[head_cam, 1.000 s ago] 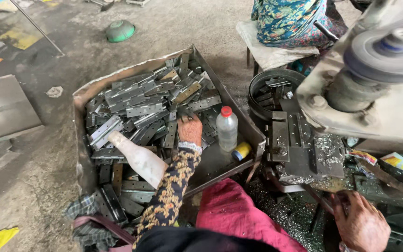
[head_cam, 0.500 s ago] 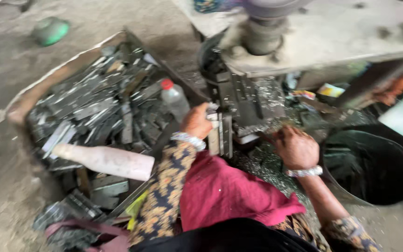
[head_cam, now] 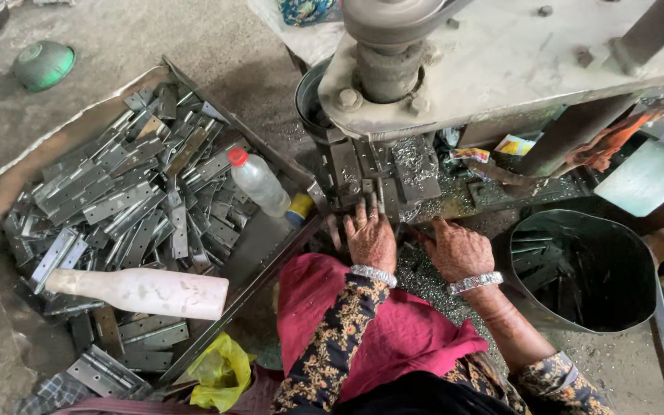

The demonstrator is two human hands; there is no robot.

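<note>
Grimy concrete floor fills the upper left of the frame, and a heavy grey press machine (head_cam: 501, 61) spans the upper right. Just below the machine's body, at centre frame, a dark metal die block (head_cam: 382, 180) strewn with swarf is seen. The left hand (head_cam: 370, 238) is laid palm down at the die's lower edge, its fingers pressed side by side and pointing up the frame onto the block; whether a hinge plate is pinched beneath them cannot be told. The right hand (head_cam: 459, 250) is rested just beside it to the right, fingers bent and angled toward the same spot, so the left is the nearer. Metal hinge plates (head_cam: 124, 192) are heaped in a cardboard tray (head_cam: 9, 192) well apart at the left, their long axes mixed. A plastic bottle (head_cam: 259, 183) lies among them, a black bin (head_cam: 585, 269) at lower right
</note>
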